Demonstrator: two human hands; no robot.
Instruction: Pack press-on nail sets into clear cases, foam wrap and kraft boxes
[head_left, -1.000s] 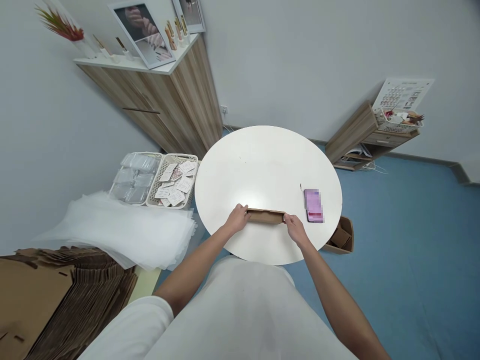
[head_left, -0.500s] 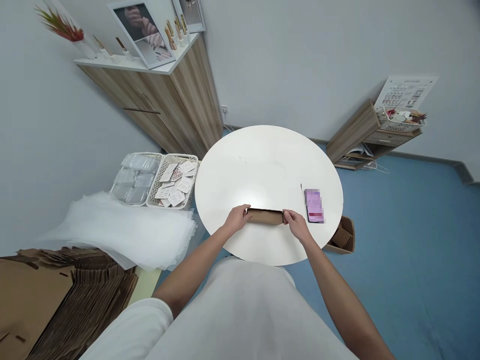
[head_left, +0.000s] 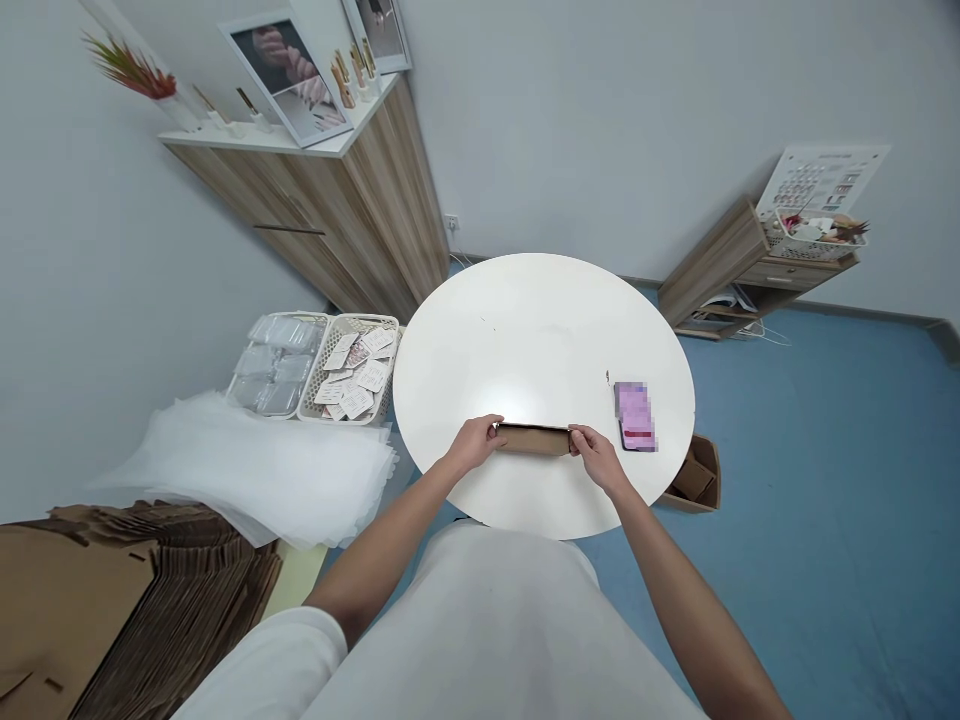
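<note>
While the head camera looks down over a white-clothed torso, a small brown cardboard box (head_left: 533, 439) lies on the near part of a round white table (head_left: 540, 330), held at both ends. The left hand (head_left: 474, 442) closes around the box's left end, fingers curled over its top edge, and the right hand (head_left: 596, 455) clasps the right end in the same way, so the box sits between the two hands, its long side facing the person. Just to the right of the right hand, apart from it, a phone (head_left: 634, 416) with a blurred pinkish screen lies flat on the table. To the left of the table stand two white baskets: one (head_left: 358, 368) holds small printed cards, the other (head_left: 274, 360) clear packets. Nearer the person, white foam sheets (head_left: 247, 470) spread beside a stack of flat cardboard blanks (head_left: 127, 600). An open carton (head_left: 697, 478) sits on the blue floor beyond the table's right edge.
</note>
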